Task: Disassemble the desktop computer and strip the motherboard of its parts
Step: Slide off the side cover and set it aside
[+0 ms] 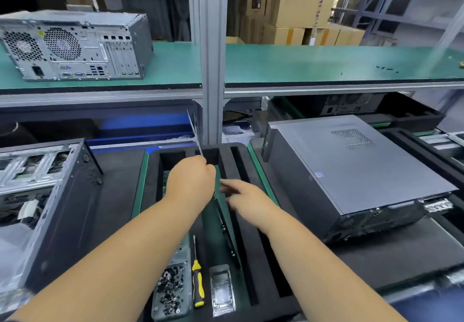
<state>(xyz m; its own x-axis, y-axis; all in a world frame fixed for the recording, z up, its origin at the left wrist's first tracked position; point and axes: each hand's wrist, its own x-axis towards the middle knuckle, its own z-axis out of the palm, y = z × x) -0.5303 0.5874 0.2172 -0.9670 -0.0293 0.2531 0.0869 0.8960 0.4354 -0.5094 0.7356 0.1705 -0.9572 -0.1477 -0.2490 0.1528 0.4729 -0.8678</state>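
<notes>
A green motherboard stands on edge in the black foam tray, tilted and seen almost edge-on. My left hand grips its upper part, and a thin silvery edge sticks up past my fist. My right hand is just right of the board with straight fingers pointing left at it; it is blurred, and contact cannot be told. The stripped grey computer case lies open at the left.
In the tray's near end lie a yellow-and-black screwdriver, a metal dish of several black screws and a silvery bracket. A closed desktop lies at the right. Another desktop stands on the green shelf, beside an upright post.
</notes>
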